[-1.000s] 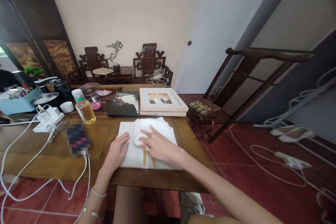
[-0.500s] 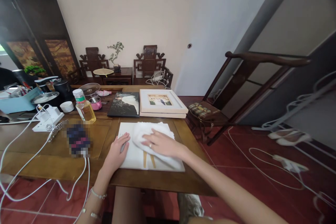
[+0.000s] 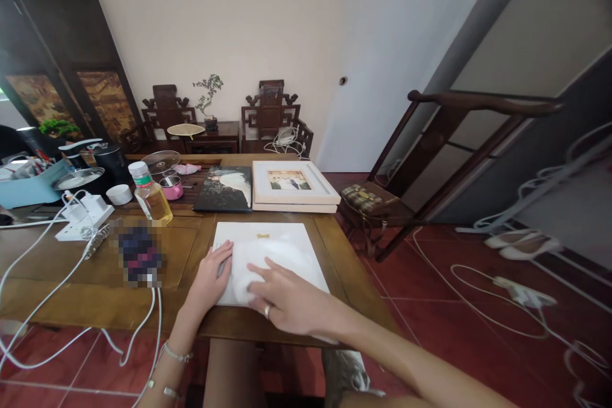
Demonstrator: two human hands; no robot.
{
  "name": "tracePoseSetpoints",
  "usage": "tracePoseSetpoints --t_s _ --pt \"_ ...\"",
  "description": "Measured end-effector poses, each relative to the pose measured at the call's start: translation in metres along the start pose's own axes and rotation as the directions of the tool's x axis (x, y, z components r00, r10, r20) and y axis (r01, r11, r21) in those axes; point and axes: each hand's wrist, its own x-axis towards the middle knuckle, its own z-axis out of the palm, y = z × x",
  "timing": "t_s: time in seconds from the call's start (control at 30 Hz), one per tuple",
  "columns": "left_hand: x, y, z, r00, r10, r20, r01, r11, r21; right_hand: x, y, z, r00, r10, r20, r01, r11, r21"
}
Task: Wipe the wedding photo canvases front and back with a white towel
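A white, flat, album-like item [image 3: 299,236] lies on the wooden table in front of me, with a small gold bow on its surface. My right hand [image 3: 284,296] presses a bunched white cloth [image 3: 248,258] onto its lower part, the fingers spread and partly bent into the cloth. The cloth covers much of the white surface. At the left edge, my left hand [image 3: 213,274] rests with its fingers stretched out, holding nothing.
Behind are a dark photo panel [image 3: 224,188] and a framed photo [image 3: 296,185]. A bottle [image 3: 150,194], pink cup [image 3: 171,188], power strip [image 3: 86,223] and blurred-out phone [image 3: 139,254] with white cables stand left. A wooden chair [image 3: 440,121] is at right.
My right hand has slid the white cloth toward me and slightly left. The gold bow now shows, while the two gold strips lower down are covered. My left hand stays in place.
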Motion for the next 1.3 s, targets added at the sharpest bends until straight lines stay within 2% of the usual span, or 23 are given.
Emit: tracePoseSetpoints --t_s 0.1,0.2,0.33,0.43,0.5,0.57,0.63,0.67,0.73,0.8,0.9,1.0,1.1,1.2,1.3 --pt "0.000 -0.001 0.001 1.000 -0.001 -0.002 0.001 1.000 0.007 -0.009 -0.001 -0.015 0.995 -0.010 0.101 0.008 1.000 0.019" --pt "0.000 -0.002 0.002 1.000 -0.005 -0.012 0.005 1.000 -0.013 0.002 0.016 -0.022 0.990 0.073 0.119 -0.068 0.997 -0.040" --pt "-0.001 0.004 -0.001 0.998 -0.045 -0.045 0.040 0.994 -0.099 0.036 0.040 -0.017 0.979 0.201 -0.030 -0.203 0.967 -0.156" --pt "0.000 0.009 -0.008 0.991 -0.086 -0.098 0.061 0.970 -0.236 0.060 0.040 -0.003 0.965 0.238 -0.115 -0.257 0.946 -0.197" --pt "0.000 0.012 -0.012 0.984 -0.110 -0.137 0.058 0.939 -0.338 0.066 0.030 0.007 0.977 0.176 -0.123 -0.198 0.958 -0.207" --pt "0.000 0.014 -0.015 0.976 -0.131 -0.172 0.050 0.911 -0.408 0.063 0.017 0.016 0.996 0.025 -0.081 -0.041 0.978 -0.206" --pt "-0.001 0.014 -0.016 0.970 -0.138 -0.199 0.040 0.902 -0.429 0.049 0.002 0.019 0.992 -0.124 -0.023 0.119 0.979 -0.168" --pt "-0.001 0.014 -0.015 0.968 -0.137 -0.210 0.036 0.906 -0.422 0.041 -0.005 0.018 0.987 -0.162 0.001 0.161 0.977 -0.139" --pt "-0.002 0.013 -0.013 0.968 -0.114 -0.224 0.022 0.927 -0.375 0.024 -0.014 0.010 0.986 -0.160 0.036 0.163 0.983 -0.089" --pt "-0.002 0.011 -0.009 0.976 -0.057 -0.208 -0.005 0.958 -0.286 0.013 -0.014 -0.002 0.994 -0.084 0.075 0.089 0.993 -0.073" --pt "-0.002 0.007 -0.003 0.995 0.013 -0.101 -0.026 0.991 -0.130 0.014 0.003 -0.022 0.989 0.081 0.124 -0.070 0.994 -0.090" --pt "-0.002 0.005 0.000 1.000 0.007 -0.004 -0.007 1.000 -0.023 0.032 0.034 -0.032 0.977 0.194 0.085 -0.192 0.981 -0.033" --pt "-0.002 0.006 -0.001 1.000 -0.003 0.016 0.003 1.000 0.029 0.061 0.059 -0.027 0.969 0.246 -0.004 -0.245 0.969 0.040" --pt "-0.002 0.008 -0.002 1.000 -0.001 0.026 0.000 0.998 0.056 0.090 0.068 -0.013 0.970 0.237 -0.055 -0.232 0.969 0.090" --pt "-0.002 0.009 -0.004 0.999 0.026 0.022 -0.027 0.998 0.054 0.112 0.066 0.001 0.981 0.176 -0.085 -0.161 0.973 0.163"
